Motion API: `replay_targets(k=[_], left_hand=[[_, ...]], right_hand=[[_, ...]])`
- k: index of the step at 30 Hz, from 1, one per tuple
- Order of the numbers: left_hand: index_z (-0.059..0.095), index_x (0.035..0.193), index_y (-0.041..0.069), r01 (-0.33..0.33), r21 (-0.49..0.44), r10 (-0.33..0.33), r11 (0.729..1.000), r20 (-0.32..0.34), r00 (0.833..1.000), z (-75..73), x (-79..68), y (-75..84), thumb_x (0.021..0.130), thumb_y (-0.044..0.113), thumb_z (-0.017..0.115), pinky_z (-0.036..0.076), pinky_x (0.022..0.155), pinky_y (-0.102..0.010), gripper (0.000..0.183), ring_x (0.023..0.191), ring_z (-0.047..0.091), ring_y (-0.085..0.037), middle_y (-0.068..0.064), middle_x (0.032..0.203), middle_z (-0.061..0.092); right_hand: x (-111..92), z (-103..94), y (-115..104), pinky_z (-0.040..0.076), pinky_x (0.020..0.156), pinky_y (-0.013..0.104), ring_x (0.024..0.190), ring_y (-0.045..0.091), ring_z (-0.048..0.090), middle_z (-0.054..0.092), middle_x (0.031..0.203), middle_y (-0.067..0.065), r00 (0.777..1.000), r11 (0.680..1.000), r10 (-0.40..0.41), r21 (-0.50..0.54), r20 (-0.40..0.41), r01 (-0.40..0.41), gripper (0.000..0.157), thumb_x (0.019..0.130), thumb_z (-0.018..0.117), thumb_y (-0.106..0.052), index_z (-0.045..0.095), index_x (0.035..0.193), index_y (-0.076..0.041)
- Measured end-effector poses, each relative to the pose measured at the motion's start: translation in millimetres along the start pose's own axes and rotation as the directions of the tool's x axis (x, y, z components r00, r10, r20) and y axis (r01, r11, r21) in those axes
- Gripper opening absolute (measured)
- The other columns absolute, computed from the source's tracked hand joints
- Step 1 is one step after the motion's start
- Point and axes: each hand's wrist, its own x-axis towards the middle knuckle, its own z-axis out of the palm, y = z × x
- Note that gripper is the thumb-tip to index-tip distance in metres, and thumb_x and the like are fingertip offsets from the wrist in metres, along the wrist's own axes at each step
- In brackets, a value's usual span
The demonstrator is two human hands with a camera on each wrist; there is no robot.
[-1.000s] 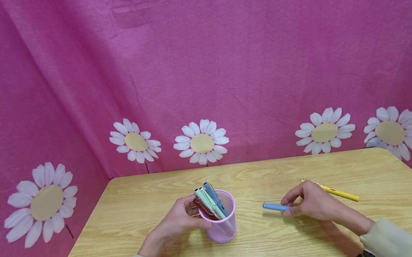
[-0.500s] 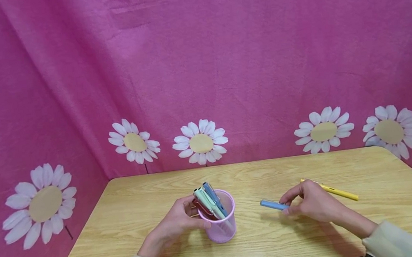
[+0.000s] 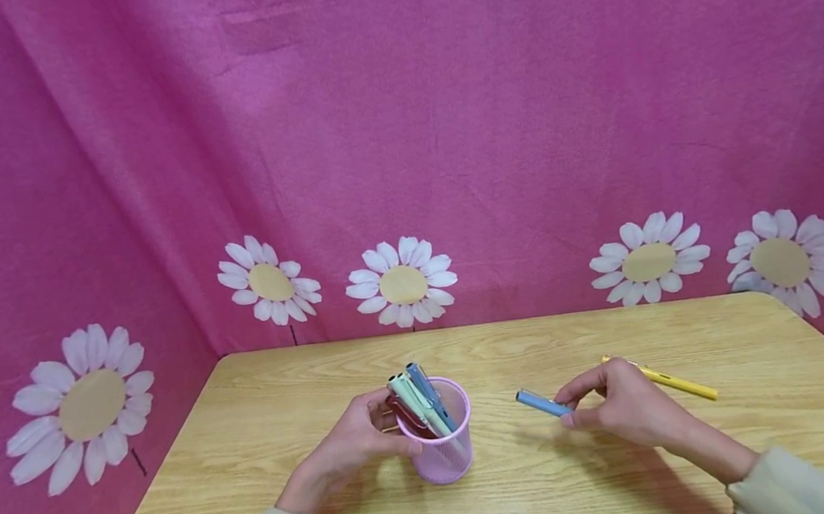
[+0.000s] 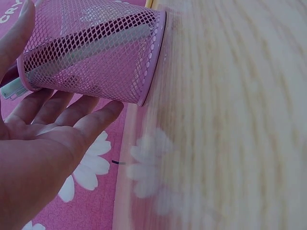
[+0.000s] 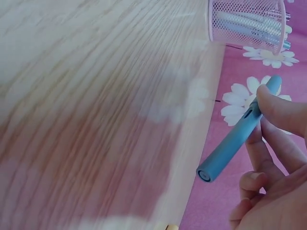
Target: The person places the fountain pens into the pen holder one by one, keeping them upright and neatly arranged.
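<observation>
A pink mesh pen holder (image 3: 442, 460) stands upright on the wooden table, with my left hand (image 3: 359, 438) around its left side. The thumb (image 4: 18, 36) lies near the rim and the other fingers reach along the mesh. Leaning inside are a dark red pen (image 3: 416, 426), pale green pens (image 3: 418, 404) and a blue-grey pen (image 3: 432, 395). To the right, my right hand (image 3: 627, 408) pinches a blue pen (image 5: 235, 141) between thumb and fingers. That pen is tilted and raised over the table, its far end pointing toward the holder.
Behind the right hand a yellow pen (image 3: 677, 384) lies on the table (image 3: 304, 377), partly hidden by the hand. A pink cloth (image 3: 504, 130) with white daisies hangs along the table's back and left sides.
My right hand has lifted the blue pen slightly and shifted it a little left, its far end rising. The left hand and pen holder stay in place.
</observation>
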Motion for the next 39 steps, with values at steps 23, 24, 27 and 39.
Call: replay_targets(k=[23,24,27,39], left_hand=[[0.054,0.145,-0.009,-0.008,0.005,0.008,1.0,-0.001,1.0,0.0,0.9,-0.5,0.083,0.001,0.086,0.054,0.104,-0.038,0.07,0.117,0.067,-0.03,-0.017,0.128,0.068],[0.054,0.145,-0.009,-0.006,0.007,0.006,1.0,-0.002,1.0,0.0,1.0,-0.4,0.083,0.001,0.086,0.054,0.103,-0.038,0.07,0.117,0.067,-0.03,-0.017,0.128,0.068],[0.053,0.146,-0.008,0.002,0.007,-0.002,1.0,0.003,1.0,-0.4,0.5,0.1,0.084,0.002,0.086,0.054,0.103,-0.037,0.071,0.117,0.066,-0.03,-0.017,0.129,0.067],[0.053,0.146,-0.008,0.0,-0.002,0.0,1.0,0.009,1.0,-0.8,-0.8,1.0,0.085,0.003,0.086,0.055,0.103,-0.037,0.071,0.118,0.066,-0.03,-0.018,0.129,0.067]], right_hand=[[-3.0,2.9,-24.8,0.031,0.054,0.026,0.065,0.009,0.034,0.073,0.083,-0.007,0.998,0.999,-0.005,0.044,-0.06,0.007,0.019,0.082,0.091,-0.017,0.084,0.099,-0.015],[-2.9,3.0,-26.6,0.031,0.054,0.026,0.064,0.009,0.033,0.073,0.083,-0.007,0.998,0.999,-0.002,0.043,-0.062,0.005,0.018,0.082,0.091,-0.017,0.084,0.098,-0.016],[-2.9,3.2,-32.4,0.032,0.054,0.026,0.064,0.01,0.033,0.074,0.082,-0.006,0.998,0.999,0.008,0.051,-0.067,-0.005,0.016,0.082,0.091,-0.017,0.084,0.096,-0.018],[-1.6,11.6,-52.3,0.029,0.055,0.025,0.063,0.01,0.033,0.075,0.083,-0.006,0.995,0.996,-0.008,0.091,-0.103,0.017,0.017,0.081,0.092,-0.019,0.085,0.096,-0.017]])
